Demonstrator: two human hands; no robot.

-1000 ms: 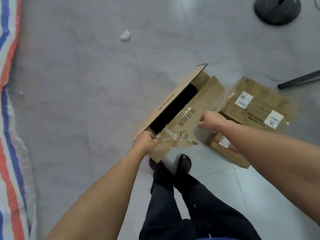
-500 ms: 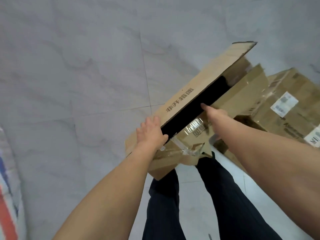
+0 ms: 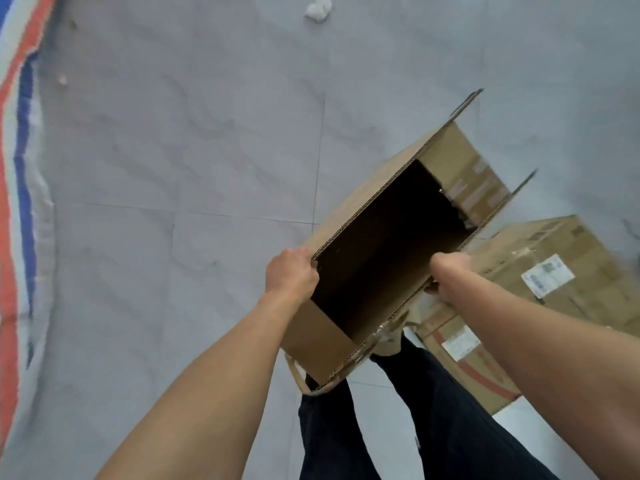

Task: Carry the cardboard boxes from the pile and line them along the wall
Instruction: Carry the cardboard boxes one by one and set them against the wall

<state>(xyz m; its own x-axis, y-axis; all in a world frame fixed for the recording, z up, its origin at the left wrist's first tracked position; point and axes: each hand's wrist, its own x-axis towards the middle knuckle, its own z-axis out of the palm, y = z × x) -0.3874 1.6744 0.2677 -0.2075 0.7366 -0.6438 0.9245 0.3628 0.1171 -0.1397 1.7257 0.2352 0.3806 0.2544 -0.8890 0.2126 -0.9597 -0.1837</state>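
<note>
Since a moment ago the open box (image 3: 384, 247) has swung up and round, so its slit of an opening now gapes wide toward the person's face, and the right hand (image 3: 446, 277) has shifted from the taped flap to the box's right-side wall. The box hangs tilted between the two hands, off the grey tiled floor (image 3: 173, 161) and in front of the dark trouser legs (image 3: 450, 427). The left hand (image 3: 291, 275) grips the left wall's rim, fingers curled over into the dark inside. The right hand pinches the opposite rim, its fingers mostly hidden. I count two boxes: this one, and one taped box (image 3: 554, 258) with white labels on the floor just right of it. One striped tarp (image 3: 20, 161) lies at left, one white scrap (image 3: 318, 10) beyond.
</note>
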